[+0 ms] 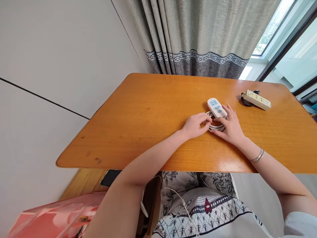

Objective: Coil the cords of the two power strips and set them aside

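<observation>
A small white power strip (216, 107) with blue sockets lies on the orange wooden table (153, 112), resting on its coiled white cord (216, 126). My left hand (194, 125) touches the coil from the left, fingers curled onto the cord. From the right, my right hand (230, 125) presses on the same coil with fingers stretched and lying on the cord and against the strip's side. Silver bangles (257, 156) circle my right wrist.
A longer cream power strip (257, 99) with a coiled black cord (247, 101) lies at the table's far right. A grey curtain (198, 33) hangs behind the table, a window to its right. A pink bag (54, 218) sits on the floor at lower left.
</observation>
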Demonstrator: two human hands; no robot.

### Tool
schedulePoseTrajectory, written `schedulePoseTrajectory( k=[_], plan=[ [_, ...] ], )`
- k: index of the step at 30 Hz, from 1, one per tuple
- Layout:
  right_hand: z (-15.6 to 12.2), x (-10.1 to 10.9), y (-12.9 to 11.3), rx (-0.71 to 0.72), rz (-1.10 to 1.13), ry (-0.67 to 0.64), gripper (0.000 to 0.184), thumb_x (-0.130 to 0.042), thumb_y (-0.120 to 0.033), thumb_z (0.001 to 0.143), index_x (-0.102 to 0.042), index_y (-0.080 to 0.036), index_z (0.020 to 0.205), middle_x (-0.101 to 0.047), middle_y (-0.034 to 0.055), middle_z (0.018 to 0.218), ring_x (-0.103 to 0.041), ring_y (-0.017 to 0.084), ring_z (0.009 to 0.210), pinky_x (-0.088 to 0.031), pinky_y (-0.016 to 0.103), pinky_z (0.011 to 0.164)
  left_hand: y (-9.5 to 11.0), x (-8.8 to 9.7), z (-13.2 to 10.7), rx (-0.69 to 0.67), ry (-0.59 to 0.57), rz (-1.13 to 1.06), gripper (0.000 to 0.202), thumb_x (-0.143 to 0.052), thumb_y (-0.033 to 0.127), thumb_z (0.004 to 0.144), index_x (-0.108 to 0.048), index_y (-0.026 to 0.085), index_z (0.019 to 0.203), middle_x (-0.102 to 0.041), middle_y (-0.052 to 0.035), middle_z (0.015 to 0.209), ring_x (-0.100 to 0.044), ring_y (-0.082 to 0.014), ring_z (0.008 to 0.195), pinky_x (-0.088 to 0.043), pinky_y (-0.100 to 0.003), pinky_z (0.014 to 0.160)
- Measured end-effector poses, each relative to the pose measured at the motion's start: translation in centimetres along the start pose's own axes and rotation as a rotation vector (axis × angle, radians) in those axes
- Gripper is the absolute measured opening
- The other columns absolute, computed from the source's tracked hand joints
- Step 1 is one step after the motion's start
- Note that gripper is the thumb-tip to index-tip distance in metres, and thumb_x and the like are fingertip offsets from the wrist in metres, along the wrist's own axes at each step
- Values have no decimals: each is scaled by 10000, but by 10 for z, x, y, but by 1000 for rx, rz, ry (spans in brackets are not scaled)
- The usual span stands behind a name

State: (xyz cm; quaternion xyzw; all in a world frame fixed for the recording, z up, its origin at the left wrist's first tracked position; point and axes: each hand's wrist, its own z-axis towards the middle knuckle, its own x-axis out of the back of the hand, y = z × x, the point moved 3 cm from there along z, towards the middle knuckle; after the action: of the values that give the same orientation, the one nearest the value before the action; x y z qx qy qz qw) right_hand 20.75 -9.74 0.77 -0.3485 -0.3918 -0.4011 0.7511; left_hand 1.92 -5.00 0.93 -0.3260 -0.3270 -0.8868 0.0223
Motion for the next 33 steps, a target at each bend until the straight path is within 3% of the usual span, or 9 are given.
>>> schedulePoseTrajectory(
  k=[5,10,14,19,24,29,31,33],
  plan=[
    [-7,-2,-13,68,-180,-44,326,-660,-488,920,-746,-185,836,-521,160,1538,-354,455,1504,-264,758,1178,-19,9,3,96,44,50,144,-533,185,934,-672,192,897,-748,-50,947,-697,-172,906,-564,-338,869],
    [-30,15,-3,32,-230,8,275,-655,-425,930,-723,-193,800,-567,144,1504,-417,430,1474,-292,747,1179,-21,7,2,121,-49,83,151,-532,186,919,-682,182,942,-743,-60,997,-690,-169,887,-560,-334,847],
    [-68,40,23,-84,-340,79,289,-661,-448,919,-716,-193,794,-604,161,1444,-455,451,1432,-361,744,1127,-16,1,0,125,-137,83,154,-533,201,925,-684,180,942,-734,-59,995,-685,-160,839,-557,-324,796],
    [-117,76,74,-308,-435,167,343,-647,-482,918,-694,-191,742,-631,227,1343,-511,500,1322,-477,719,977,-14,-6,-1,147,-234,62,150,-537,196,927,-686,182,935,-727,-45,972,-675,-150,808,-552,-310,761],
    [-140,92,102,-394,-355,296,276,-762,-496,828,-674,-243,762,-662,232,1209,-527,503,1263,-442,699,991,-13,-10,-2,132,-286,49,162,-532,194,927,-693,176,935,-729,-50,972,-677,-161,840,-555,-324,793],
    [-127,82,75,-400,-387,391,343,-750,-499,832,-662,-247,1047,-584,250,1359,-405,549,1400,-270,812,1076,-13,-10,-2,125,-297,59,159,-530,189,925,-688,180,940,-728,-51,981,-679,-162,850,-560,-324,804],
    [-111,71,54,-324,-293,318,338,-668,-470,896,-642,-230,1132,-572,224,1383,-430,499,1418,-359,766,1079,-13,-10,-2,114,-306,85,166,-523,192,928,-688,181,947,-730,-56,986,-684,-175,875,-564,-340,813],
    [-89,55,30,-205,-132,161,396,-628,-479,924,-622,-201,1206,-551,219,1418,-479,445,1406,-444,691,1079,-13,-10,-1,103,-307,126,175,-514,187,930,-688,184,948,-735,-64,1011,-690,-196,929,-569,-367,846]
  ],
)
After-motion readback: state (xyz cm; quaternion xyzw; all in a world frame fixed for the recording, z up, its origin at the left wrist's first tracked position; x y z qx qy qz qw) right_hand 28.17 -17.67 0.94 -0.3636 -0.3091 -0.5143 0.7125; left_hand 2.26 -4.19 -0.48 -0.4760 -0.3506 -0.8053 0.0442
